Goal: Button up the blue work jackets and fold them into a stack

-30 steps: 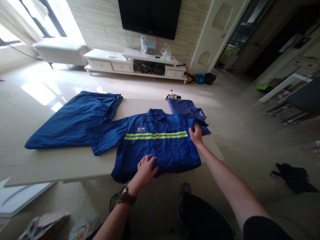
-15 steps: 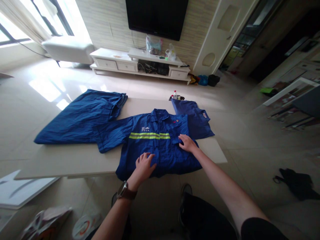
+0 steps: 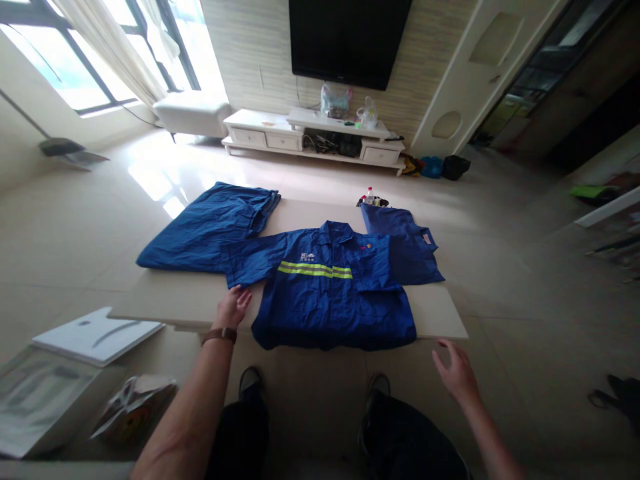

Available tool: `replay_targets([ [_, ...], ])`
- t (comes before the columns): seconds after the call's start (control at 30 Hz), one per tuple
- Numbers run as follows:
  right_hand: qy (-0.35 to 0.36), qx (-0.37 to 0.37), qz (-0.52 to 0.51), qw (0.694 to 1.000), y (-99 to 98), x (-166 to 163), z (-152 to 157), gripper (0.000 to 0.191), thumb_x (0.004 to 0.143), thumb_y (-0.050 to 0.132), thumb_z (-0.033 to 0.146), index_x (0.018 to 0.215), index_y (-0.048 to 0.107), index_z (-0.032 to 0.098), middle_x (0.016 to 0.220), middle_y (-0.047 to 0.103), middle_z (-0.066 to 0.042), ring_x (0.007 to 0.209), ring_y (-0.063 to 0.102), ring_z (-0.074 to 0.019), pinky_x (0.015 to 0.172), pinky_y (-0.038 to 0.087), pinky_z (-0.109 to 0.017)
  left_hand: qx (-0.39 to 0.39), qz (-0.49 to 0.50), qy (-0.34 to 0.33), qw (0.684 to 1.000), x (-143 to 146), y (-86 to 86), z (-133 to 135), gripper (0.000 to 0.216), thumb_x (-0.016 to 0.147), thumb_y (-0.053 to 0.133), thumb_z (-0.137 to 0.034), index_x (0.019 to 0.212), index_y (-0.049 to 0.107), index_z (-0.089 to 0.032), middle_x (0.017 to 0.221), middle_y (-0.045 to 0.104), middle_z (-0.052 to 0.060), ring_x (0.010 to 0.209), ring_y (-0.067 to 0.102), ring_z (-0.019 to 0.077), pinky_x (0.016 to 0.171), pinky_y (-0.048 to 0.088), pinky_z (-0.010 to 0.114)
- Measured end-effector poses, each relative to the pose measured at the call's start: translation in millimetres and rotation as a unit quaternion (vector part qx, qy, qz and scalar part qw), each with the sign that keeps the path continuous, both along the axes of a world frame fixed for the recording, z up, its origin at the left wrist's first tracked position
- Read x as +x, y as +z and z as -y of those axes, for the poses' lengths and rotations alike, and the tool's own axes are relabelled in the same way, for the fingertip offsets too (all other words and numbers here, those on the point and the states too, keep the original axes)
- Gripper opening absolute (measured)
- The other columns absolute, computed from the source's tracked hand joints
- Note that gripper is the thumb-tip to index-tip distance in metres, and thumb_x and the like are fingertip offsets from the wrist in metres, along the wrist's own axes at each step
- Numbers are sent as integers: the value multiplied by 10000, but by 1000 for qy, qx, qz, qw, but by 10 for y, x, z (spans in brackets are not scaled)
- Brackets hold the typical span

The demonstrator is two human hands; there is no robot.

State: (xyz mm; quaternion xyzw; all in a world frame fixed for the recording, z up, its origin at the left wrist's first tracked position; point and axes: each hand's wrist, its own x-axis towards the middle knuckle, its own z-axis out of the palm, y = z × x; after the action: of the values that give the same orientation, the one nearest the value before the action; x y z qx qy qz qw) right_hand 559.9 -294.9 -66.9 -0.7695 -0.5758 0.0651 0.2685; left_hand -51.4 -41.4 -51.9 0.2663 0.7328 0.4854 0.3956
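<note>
A blue work jacket (image 3: 320, 303) with a yellow-green reflective stripe lies front up across the table (image 3: 165, 300). Its sleeve on the left reaches out sideways; the one on the right is folded down over the front. My left hand (image 3: 234, 308) is at the cuff of the outstretched sleeve, fingertips against its lower edge, fingers loosely apart. Whether they pinch any cloth is hard to see. Off the table's front right corner, my right hand (image 3: 455, 370) hangs open in the air, holding nothing.
Folded blue trousers (image 3: 200, 230) lie on the left, partly under the sleeve. A folded blue garment (image 3: 413, 247) rests at the right. Behind it stands a bottle (image 3: 370, 197). A white box (image 3: 95, 333) and a plastic bag (image 3: 135, 410) are at the lower left.
My left hand has moved from the jacket's lower front leftward to the sleeve cuff. My right hand has left the folded sleeve and drawn back to the right. The view has shifted left.
</note>
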Motion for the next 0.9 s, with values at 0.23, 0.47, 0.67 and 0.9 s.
replay_targets([
  [0.23,-124,-4,-78,989,-206,420,653,410,761,572,602,925,650,235,982,723,-140,951,681,-335,888,553,-507,-16,25,55,998,124,271,-518,73,918,500,-223,860,526,-185,748,515,12,748,564,165,733,544,323],
  [0.47,-98,-36,-108,989,-263,260,580,322,754,570,557,818,663,256,908,724,-109,875,705,-314,835,578,-477,179,-312,-281,890,1003,286,-505,207,930,532,-240,1107,630,-195,1389,591,132,1397,467,265,1204,355,431],
  [0.67,-38,-63,-104,992,-232,3,489,283,794,556,510,791,681,257,889,709,-96,882,702,-294,833,576,-446,107,-415,-465,774,1321,-139,-160,386,957,422,-157,1283,618,-222,1577,513,95,1563,296,268,1289,85,576],
  [0.9,-77,-86,-156,981,-527,16,511,318,727,603,542,848,679,258,950,734,-100,961,715,-321,915,567,-482,113,-438,-451,769,1077,-175,-38,488,913,560,-298,1400,571,-256,1631,437,88,1593,203,304,1298,38,546],
])
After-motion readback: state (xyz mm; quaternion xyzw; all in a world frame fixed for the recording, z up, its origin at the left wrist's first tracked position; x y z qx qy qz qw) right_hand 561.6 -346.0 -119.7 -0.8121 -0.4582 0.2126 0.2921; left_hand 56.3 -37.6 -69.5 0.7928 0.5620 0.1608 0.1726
